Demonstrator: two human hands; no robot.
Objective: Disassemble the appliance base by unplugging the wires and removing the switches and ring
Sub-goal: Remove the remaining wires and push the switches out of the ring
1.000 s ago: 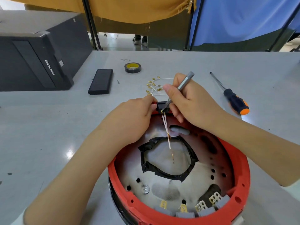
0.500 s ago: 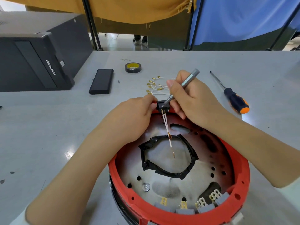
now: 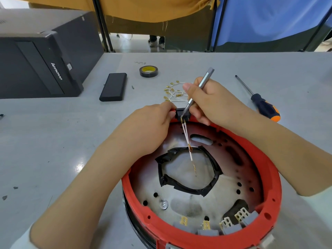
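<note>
- Here, a round red plastic appliance base (image 3: 212, 236) lies open side up on the grey tabletop (image 3: 53, 141), at the near right of the scene.
- A small black rectangular switch (image 3: 181, 114) sits at the far rim of the base, and two thin pale wires with brass ends (image 3: 186, 139) trail from it toward the near side, over the metal floor of the base.
- The left hand (image 3: 143, 130) rests on the far left rim, its fingertips pinching the left side of the switch.
- The right hand (image 3: 213, 103) grips a slim grey metal pen-shaped tool (image 3: 197, 90), whose tip touches the top of the switch, just beside the wire terminals.
- A black ragged ring of tape-wrapped material (image 3: 188, 171) lies on the floor of the base, in the middle.
- Grey terminal blocks with brass tabs (image 3: 215, 227) line the near rim.
- A loose bundle of white wires with brass connectors (image 3: 173, 92) lies on the tabletop just beyond the hands.
- Farther off are a roll of black tape (image 3: 148, 71), a flat black rectangular case (image 3: 113, 87) and a black computer tower (image 3: 41, 56) at the far left.
- An orange-and-black-handled screwdriver (image 3: 260, 103) lies to the right.
</note>
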